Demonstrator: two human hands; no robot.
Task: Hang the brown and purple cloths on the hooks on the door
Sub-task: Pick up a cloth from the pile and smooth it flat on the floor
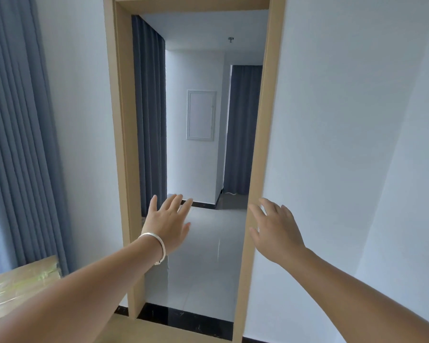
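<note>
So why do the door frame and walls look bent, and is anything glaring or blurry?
Head view: the wide-angle lens bows the door frame and the walls outward; soft, even daylight, no harsh shadows; a faint sheen on the floor tiles past the doorway; the left hand and right hand look slightly soft.
</note>
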